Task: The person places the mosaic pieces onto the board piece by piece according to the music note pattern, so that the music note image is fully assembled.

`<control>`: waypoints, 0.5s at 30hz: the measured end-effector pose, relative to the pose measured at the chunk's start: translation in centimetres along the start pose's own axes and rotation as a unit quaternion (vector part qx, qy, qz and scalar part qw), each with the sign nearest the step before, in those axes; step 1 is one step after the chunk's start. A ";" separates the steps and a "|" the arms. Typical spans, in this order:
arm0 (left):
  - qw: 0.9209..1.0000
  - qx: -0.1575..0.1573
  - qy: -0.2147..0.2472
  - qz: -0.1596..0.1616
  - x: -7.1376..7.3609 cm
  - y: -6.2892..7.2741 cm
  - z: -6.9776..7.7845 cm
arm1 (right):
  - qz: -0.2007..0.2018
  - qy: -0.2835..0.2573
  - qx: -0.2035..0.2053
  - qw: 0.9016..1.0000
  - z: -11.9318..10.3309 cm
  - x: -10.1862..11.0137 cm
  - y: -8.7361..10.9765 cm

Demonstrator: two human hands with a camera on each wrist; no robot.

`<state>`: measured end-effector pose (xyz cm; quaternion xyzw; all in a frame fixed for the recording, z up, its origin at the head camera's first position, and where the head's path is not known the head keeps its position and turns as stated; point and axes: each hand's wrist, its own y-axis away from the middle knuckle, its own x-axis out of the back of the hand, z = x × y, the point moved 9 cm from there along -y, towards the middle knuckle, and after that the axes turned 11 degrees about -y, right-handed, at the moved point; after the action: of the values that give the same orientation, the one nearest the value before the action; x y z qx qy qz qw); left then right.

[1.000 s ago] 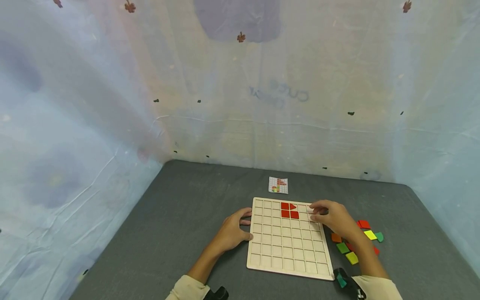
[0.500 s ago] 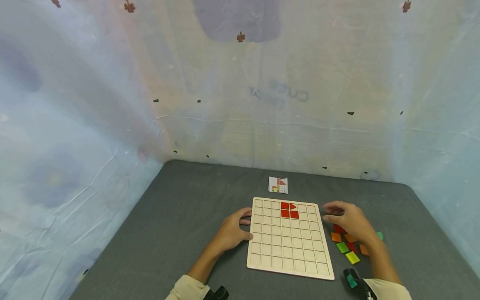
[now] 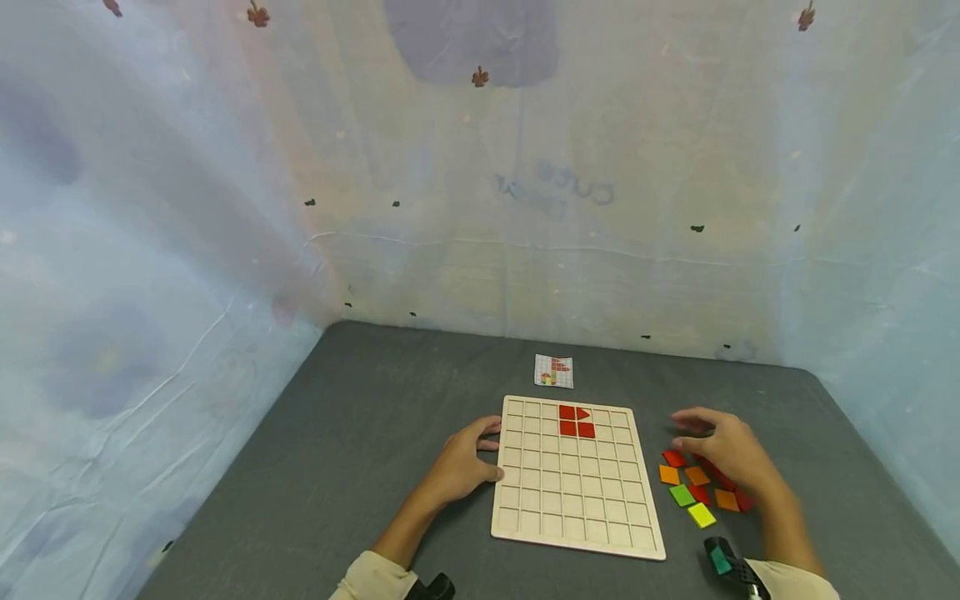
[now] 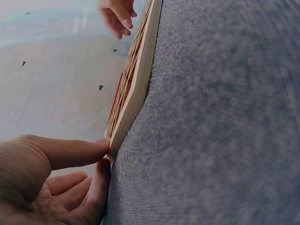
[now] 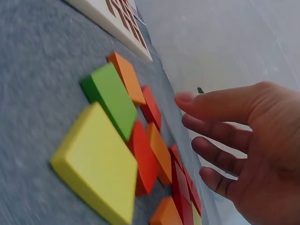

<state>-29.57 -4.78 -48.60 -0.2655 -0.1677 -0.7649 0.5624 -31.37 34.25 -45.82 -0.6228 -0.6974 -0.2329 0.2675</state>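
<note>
A pale wooden grid board [image 3: 570, 504] lies flat on the dark cloth. Near its top edge sit red square tiles [image 3: 567, 428] and a red triangle tile [image 3: 582, 413]. My left hand [image 3: 461, 462] rests at the board's left side, thumb and fingertips against the edge; the left wrist view shows the thumb [image 4: 79, 152] right at that edge. To the right of the board, my right hand [image 3: 723, 450] hovers by a loose group of tiles, fingers slightly bent and nothing between them. The right wrist view shows a yellow tile [image 5: 96, 161] and a green tile [image 5: 112, 98] nearby.
Beyond the board lies a small printed card [image 3: 553, 372] with a coloured grid picture. Loose orange [image 3: 669, 474] and red tiles are among the group on the right. A patterned sheet [image 3: 480, 283] hangs behind and beside the table.
My right hand has moved right from over the board's upper right corner to the loose tiles. My left hand and the placed red tiles have stayed put.
</note>
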 end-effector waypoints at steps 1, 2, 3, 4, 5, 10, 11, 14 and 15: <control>1.000 0.000 0.000 -0.001 0.0 0.0 0.0 | 0.001 0.003 -0.003 1.000 0.2 0.2 0.1; 1.000 0.000 0.000 -0.001 0.0 0.0 0.0 | 0.002 0.006 -0.006 1.000 0.3 0.4 0.1; 1.000 0.000 0.000 -0.001 0.0 0.0 0.0 | 0.003 0.009 -0.011 1.000 0.5 0.5 0.1; 1.000 0.000 0.000 -0.001 0.0 -0.1 -0.1 | 0.005 0.013 -0.015 1.000 0.7 0.7 0.1; 1.000 -0.001 -0.001 -0.001 0.0 -0.1 -0.1 | 0.005 0.018 -0.018 1.000 0.9 0.8 0.1; 1.000 -0.002 -0.002 0.001 0.0 -0.2 -0.2 | 0.002 0.034 -0.035 0.999 1.8 1.3 0.1; 1.000 -0.003 -0.002 0.002 0.0 -0.2 -0.2 | 0.000 0.036 -0.039 0.999 1.9 1.4 0.1; 1.000 -0.004 -0.001 0.001 0.0 -0.2 -0.2 | -0.008 0.036 -0.051 0.998 2.3 1.4 0.1; 1.000 -0.004 -0.002 0.001 0.0 -0.2 -0.2 | -0.011 0.036 -0.054 0.998 2.4 1.4 0.1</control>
<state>-29.75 -4.82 -48.74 -0.2692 -0.1654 -0.7646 0.5617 -31.56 36.86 -46.67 -0.6197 -0.6809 -0.2950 0.2557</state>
